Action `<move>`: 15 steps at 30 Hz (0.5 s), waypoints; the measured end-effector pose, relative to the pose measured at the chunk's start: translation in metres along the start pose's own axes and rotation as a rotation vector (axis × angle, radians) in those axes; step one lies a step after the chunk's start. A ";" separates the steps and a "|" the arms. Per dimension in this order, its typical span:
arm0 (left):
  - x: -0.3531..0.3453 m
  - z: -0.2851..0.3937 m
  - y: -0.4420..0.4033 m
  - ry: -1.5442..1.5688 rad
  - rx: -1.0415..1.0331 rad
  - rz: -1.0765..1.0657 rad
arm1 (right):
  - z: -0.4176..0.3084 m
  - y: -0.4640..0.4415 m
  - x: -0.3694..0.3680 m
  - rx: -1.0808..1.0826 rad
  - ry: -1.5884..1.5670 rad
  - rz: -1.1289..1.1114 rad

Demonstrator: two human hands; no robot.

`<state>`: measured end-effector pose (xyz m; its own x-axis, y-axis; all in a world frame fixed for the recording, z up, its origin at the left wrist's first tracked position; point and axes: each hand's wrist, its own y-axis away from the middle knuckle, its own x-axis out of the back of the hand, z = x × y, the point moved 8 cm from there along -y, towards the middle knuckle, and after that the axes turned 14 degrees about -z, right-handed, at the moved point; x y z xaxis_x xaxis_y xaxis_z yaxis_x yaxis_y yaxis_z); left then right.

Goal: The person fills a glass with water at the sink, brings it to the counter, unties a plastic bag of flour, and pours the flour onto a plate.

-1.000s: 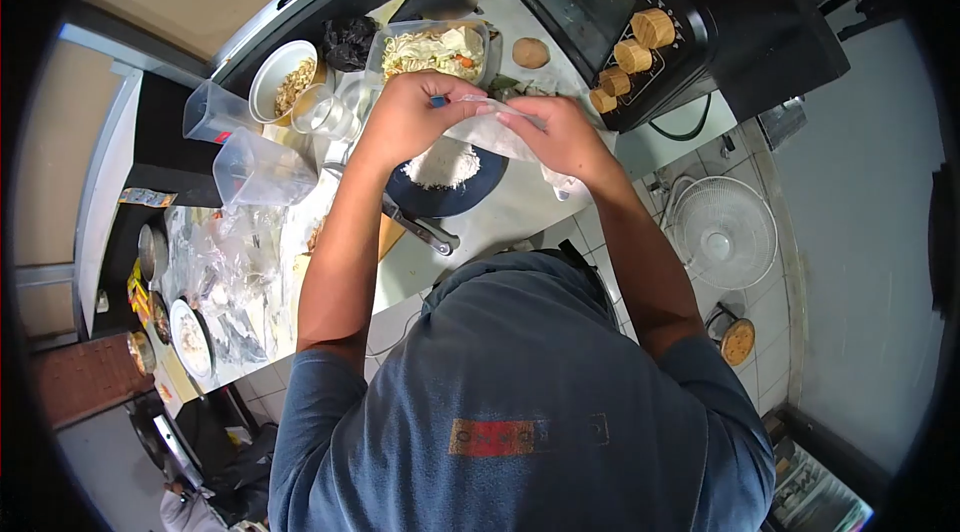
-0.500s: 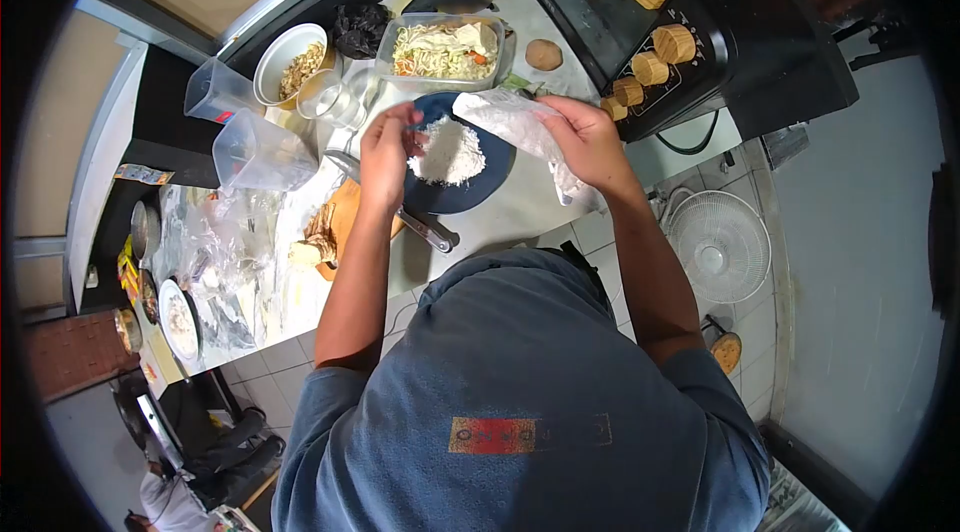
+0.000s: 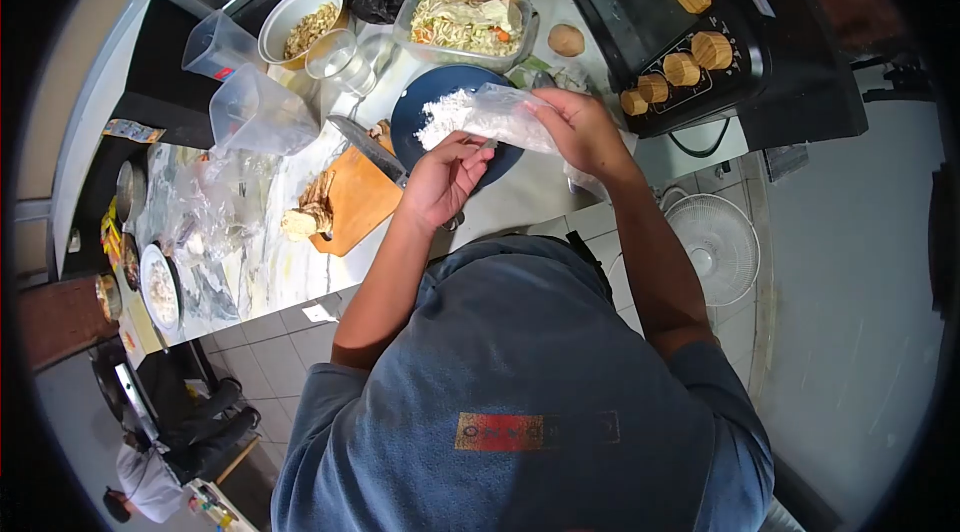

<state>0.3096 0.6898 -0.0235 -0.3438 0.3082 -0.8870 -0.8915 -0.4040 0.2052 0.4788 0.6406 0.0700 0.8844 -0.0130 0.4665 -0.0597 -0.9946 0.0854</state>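
My right hand (image 3: 582,139) grips a clear plastic bag (image 3: 515,122) of white powder, tilted with its mouth to the left over a dark blue plate (image 3: 408,117). A heap of white powder (image 3: 445,115) lies on the plate, partly behind the bag. My left hand (image 3: 447,180) is palm up just below the bag's mouth, its fingers loosely curled and apart. Whether its fingertips touch the bag is hard to see. Left of the plate, a knife (image 3: 365,147) lies by an orange-brown cutting board (image 3: 357,202) with brown and pale food pieces (image 3: 310,215).
Behind the plate are a container of shredded vegetables (image 3: 465,57), a brown round item (image 3: 566,40) and a black oven (image 3: 690,42). At left stand a white bowl (image 3: 272,27), a clear cup (image 3: 342,62) and plastic pitchers (image 3: 262,112). A fan (image 3: 710,247) is on the floor.
The bag has swung lower and left over the powder heap in my right hand. My left hand has come down and right, turning palm up below the bag.
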 end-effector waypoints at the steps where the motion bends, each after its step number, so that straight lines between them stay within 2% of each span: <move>1: 0.003 -0.001 0.001 0.003 -0.005 0.006 | -0.002 -0.002 -0.002 -0.010 0.010 -0.024; 3: -0.001 -0.006 0.000 0.179 -0.039 -0.048 | 0.002 -0.005 -0.006 0.027 0.000 0.012; 5: -0.008 -0.009 0.000 0.177 -0.052 -0.055 | 0.005 -0.006 -0.006 0.061 -0.012 0.051; 10: -0.005 -0.011 0.000 0.136 -0.075 -0.051 | 0.000 -0.009 -0.010 -0.028 -0.016 -0.077; 13: -0.005 -0.014 0.002 0.150 -0.015 -0.021 | 0.004 -0.012 -0.011 -0.036 -0.018 -0.080; 15: -0.009 -0.011 0.006 0.024 -0.055 0.021 | 0.005 -0.012 -0.012 -0.017 -0.028 -0.058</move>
<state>0.3105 0.6751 -0.0190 -0.3543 0.2790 -0.8926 -0.8666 -0.4567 0.2012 0.4718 0.6526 0.0589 0.8994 0.0411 0.4352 -0.0161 -0.9918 0.1269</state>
